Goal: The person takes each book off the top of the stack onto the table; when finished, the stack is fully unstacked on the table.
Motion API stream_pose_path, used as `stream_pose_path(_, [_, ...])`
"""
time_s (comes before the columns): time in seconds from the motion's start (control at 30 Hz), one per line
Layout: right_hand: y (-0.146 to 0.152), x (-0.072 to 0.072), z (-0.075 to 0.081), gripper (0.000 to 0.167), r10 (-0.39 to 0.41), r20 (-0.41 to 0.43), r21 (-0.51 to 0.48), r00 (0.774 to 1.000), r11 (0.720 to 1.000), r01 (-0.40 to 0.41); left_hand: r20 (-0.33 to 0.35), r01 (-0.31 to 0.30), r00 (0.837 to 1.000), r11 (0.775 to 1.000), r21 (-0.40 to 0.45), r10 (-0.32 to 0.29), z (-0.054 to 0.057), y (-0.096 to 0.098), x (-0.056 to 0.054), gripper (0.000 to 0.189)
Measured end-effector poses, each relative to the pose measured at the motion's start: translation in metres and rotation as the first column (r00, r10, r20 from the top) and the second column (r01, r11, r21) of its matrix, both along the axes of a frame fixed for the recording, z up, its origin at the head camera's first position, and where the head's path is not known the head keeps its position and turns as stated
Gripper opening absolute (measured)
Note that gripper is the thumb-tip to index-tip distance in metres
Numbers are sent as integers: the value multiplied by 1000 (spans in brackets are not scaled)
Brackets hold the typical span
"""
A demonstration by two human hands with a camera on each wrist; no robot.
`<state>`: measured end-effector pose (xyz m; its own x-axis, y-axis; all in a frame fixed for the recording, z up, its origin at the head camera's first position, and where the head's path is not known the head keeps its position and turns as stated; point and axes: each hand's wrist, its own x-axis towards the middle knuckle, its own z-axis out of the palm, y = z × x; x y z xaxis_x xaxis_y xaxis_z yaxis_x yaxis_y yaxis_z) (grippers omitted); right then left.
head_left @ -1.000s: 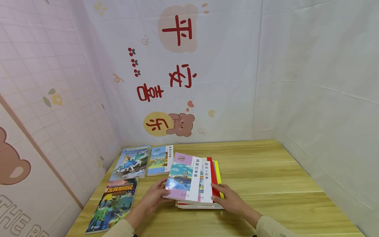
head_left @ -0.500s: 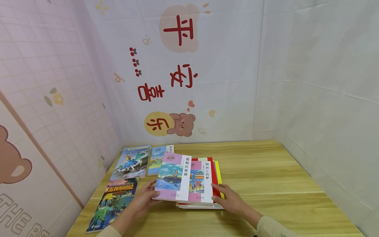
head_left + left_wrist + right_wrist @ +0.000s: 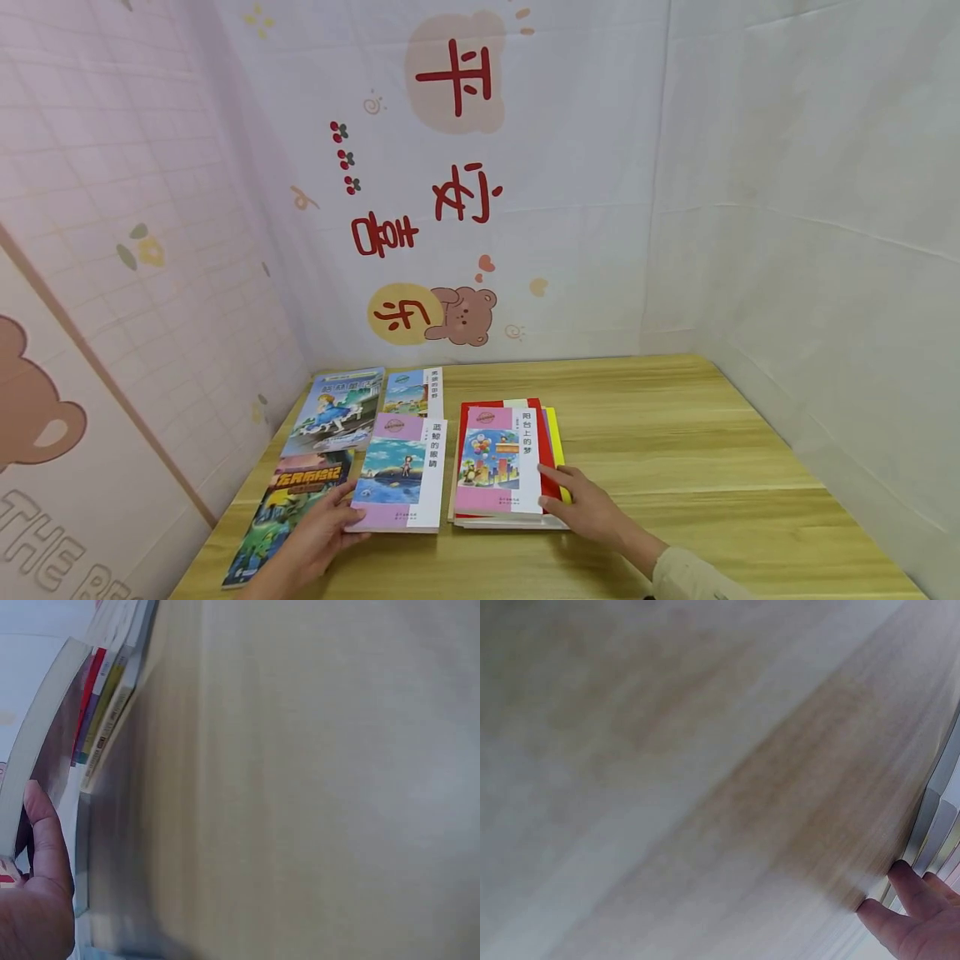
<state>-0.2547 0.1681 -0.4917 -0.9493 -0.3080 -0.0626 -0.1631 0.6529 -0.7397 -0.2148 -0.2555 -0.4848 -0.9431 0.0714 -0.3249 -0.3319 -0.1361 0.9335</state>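
Observation:
My left hand (image 3: 321, 533) pinches the lower left corner of a paperback book (image 3: 393, 475) with a pink, blue and white cover. In the left wrist view the book (image 3: 36, 724) is tilted and raised off the table, thumb on one side. To its right lies a stack of books, topped by a similar pink and white paperback (image 3: 491, 458) over a red book (image 3: 553, 446) and a yellow-edged one. My right hand (image 3: 592, 510) rests against the stack's right side. In the right wrist view its fingertips (image 3: 901, 874) touch near the book edges.
On the table's left lie a blue-covered book (image 3: 333, 412) with a girl on it, a dark green comic-style book (image 3: 273, 517) and a blue and white book (image 3: 408, 392), partly covered by the held one. The wooden table (image 3: 697, 467) meets printed cloth walls behind and beside it.
My left hand has carried the paperback leftward off the stack, uncovering the similar paperback beneath it. The right hand has stayed at the stack's right side.

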Motion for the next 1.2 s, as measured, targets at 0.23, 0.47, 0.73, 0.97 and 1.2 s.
stream_pose_path(0.23, [2, 0, 1, 59, 3, -4, 11, 1000, 1000, -3, 82, 7, 997, 998, 56, -12, -10, -8, 13, 85])
stream_pose_path(0.47, [2, 0, 1, 59, -3, 4, 5, 1000, 1000, 3, 87, -3, 996, 999, 48, -2, -16, -5, 9, 85])
stream_pose_path(0.73, [0, 1, 1, 60, 8, 0, 5, 1000, 1000, -8, 85, -23, 996, 999, -49, 27, -15, 0, 4, 79])
stream_pose_path(0.97, [0, 0, 0, 60, 0, 4, 15, 1000, 1000, 0, 20, -34, 999, 932, -362, 44, 4, 9, -5, 72])
stream_pose_path(1.2, [-1, 0, 0, 60, -10, 10, 13, 1000, 1000, 10, -104, -56, 994, 921, -385, 16, 23, 16, -10, 64])
